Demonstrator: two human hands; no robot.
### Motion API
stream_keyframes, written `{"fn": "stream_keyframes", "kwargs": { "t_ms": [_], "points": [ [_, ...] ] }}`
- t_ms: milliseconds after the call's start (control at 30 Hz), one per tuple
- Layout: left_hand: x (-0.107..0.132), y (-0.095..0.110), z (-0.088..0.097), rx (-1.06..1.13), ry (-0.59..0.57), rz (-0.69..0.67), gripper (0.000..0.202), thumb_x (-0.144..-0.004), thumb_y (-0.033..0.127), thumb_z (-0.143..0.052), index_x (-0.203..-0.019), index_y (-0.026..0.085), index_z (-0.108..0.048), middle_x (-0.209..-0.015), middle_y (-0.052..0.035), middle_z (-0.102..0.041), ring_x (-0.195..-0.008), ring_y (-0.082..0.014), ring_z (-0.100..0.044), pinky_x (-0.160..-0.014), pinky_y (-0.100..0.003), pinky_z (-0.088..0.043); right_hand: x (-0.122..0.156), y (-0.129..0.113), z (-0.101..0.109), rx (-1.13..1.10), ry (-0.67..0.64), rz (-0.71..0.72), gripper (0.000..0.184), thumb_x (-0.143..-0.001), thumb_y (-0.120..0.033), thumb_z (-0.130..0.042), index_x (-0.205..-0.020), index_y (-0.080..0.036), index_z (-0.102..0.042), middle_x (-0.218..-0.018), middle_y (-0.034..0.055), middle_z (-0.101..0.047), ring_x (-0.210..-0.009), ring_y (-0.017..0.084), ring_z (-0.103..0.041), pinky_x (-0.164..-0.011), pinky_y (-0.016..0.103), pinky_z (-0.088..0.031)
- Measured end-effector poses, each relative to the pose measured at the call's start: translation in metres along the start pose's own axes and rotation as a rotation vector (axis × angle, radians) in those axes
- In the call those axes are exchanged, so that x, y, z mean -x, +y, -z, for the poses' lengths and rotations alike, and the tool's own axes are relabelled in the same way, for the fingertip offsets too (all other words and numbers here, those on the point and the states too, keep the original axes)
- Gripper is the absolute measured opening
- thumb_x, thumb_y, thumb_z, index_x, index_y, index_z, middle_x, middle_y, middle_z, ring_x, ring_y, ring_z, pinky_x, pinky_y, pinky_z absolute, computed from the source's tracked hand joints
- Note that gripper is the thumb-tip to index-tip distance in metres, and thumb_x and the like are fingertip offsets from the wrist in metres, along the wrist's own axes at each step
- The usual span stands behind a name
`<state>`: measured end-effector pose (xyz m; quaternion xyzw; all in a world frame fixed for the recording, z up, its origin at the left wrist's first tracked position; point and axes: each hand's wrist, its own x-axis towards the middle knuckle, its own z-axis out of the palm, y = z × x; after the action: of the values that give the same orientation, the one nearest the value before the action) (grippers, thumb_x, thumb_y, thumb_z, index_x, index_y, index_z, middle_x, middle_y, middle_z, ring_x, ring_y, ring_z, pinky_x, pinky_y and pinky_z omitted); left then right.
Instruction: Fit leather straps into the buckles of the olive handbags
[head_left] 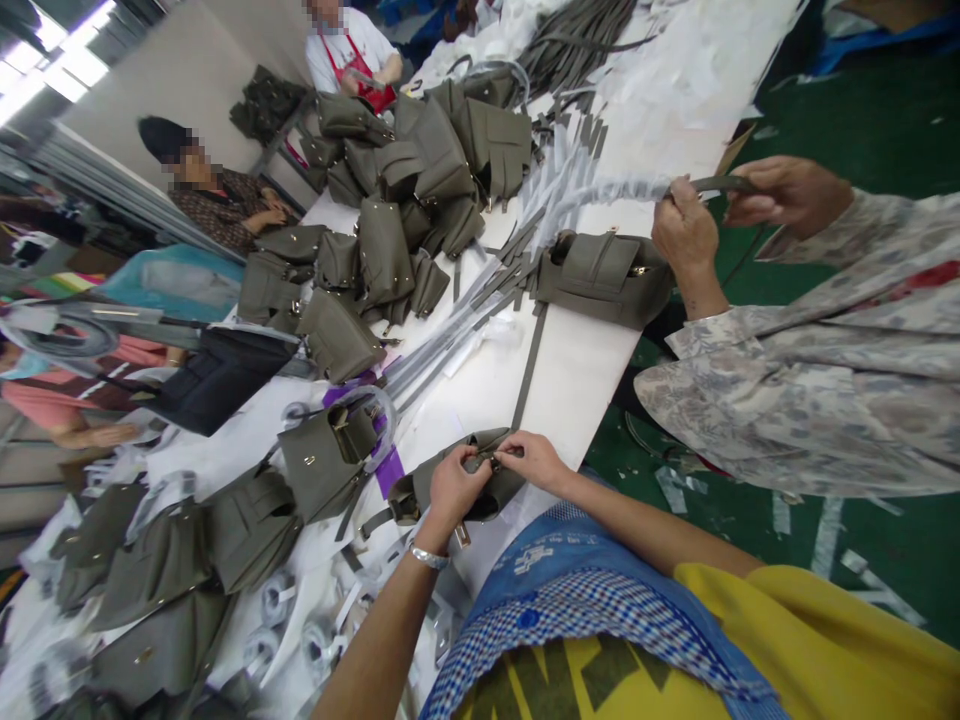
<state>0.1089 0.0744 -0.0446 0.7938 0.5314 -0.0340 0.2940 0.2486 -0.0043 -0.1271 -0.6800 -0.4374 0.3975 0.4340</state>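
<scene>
An olive-green leather handbag (420, 488) lies at the near edge of the white table (577, 370), right in front of me. My left hand (454, 490) is closed around its top edge. My right hand (534, 460) pinches a small metal fitting on the bag's rim, where an olive strap (529, 368) runs away from it across the table. Both hands touch the bag and almost meet over it.
Many olive handbags are piled mid-table (420, 170) and at the near left (247, 520). Wrapped straps (480, 290) fan across the middle. A co-worker's hands (686, 235) on my right hold a paper-wrapped strap above another bag (604, 275). Other people sit along the far side.
</scene>
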Motion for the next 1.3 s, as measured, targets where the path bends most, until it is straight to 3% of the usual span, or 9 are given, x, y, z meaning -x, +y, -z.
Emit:
{"fn": "stream_keyframes", "kwargs": {
  "t_ms": [333, 600, 900, 1100, 1300],
  "points": [
    [-0.001, -0.007, -0.006, 0.033, 0.002, -0.021, 0.026, -0.075, 0.033, -0.066, -0.097, 0.018, -0.064, -0.092, -0.0045, -0.071, -0.087, -0.0208, -0.066, -0.075, -0.029, -0.046, -0.003, -0.002, 0.004, 0.071, -0.020, -0.012, 0.011, -0.078, -0.030, -0.068, -0.075, -0.020, -0.072, -0.074, 0.0016, -0.067, -0.071, 0.016, -0.060, -0.063, 0.025, -0.041],
    [-0.003, -0.011, -0.017, 0.030, 0.083, -0.034, 0.023, -0.074, 0.032, -0.064, -0.092, 0.017, -0.062, -0.085, -0.0030, -0.069, -0.079, -0.0189, -0.064, -0.071, -0.028, -0.044, -0.001, -0.007, 0.004, 0.135, -0.031, -0.033, 0.013, -0.080, -0.033, -0.066, -0.077, -0.021, -0.070, -0.077, 0.0008, -0.066, -0.071, 0.014, -0.058, -0.060, 0.023, -0.039],
    [-0.006, -0.013, -0.026, 0.042, 0.127, 0.001, 0.023, -0.070, 0.030, -0.064, -0.090, 0.018, -0.062, -0.081, -0.0021, -0.067, -0.075, -0.0192, -0.062, -0.069, -0.028, -0.044, 0.010, -0.019, -0.014, 0.302, 0.008, -0.027, 0.011, -0.085, -0.028, -0.061, -0.079, -0.020, -0.059, -0.078, -0.0010, -0.059, -0.070, 0.013, -0.053, -0.059, 0.023, -0.031],
    [-0.007, -0.025, -0.021, 0.170, 0.053, -0.052, 0.027, -0.070, 0.031, -0.065, -0.093, 0.017, -0.063, -0.085, -0.0042, -0.069, -0.079, -0.0207, -0.064, -0.072, -0.030, -0.047, 0.004, -0.011, -0.013, 0.112, -0.041, -0.087, 0.008, -0.082, -0.023, -0.064, -0.076, -0.018, -0.062, -0.078, 0.0005, -0.061, -0.072, 0.013, -0.054, -0.062, 0.024, -0.035],
    [-0.008, -0.035, -0.016, 0.332, -0.027, -0.092, 0.031, -0.072, 0.034, -0.066, -0.095, 0.014, -0.064, -0.091, -0.0084, -0.070, -0.086, -0.0226, -0.065, -0.080, -0.034, -0.049, -0.005, 0.004, -0.005, -0.035, -0.165, -0.122, 0.016, -0.079, -0.032, -0.067, -0.074, -0.017, -0.066, -0.062, -0.0008, -0.065, -0.059, 0.012, -0.059, -0.053, 0.021, -0.041]
  ]
}}
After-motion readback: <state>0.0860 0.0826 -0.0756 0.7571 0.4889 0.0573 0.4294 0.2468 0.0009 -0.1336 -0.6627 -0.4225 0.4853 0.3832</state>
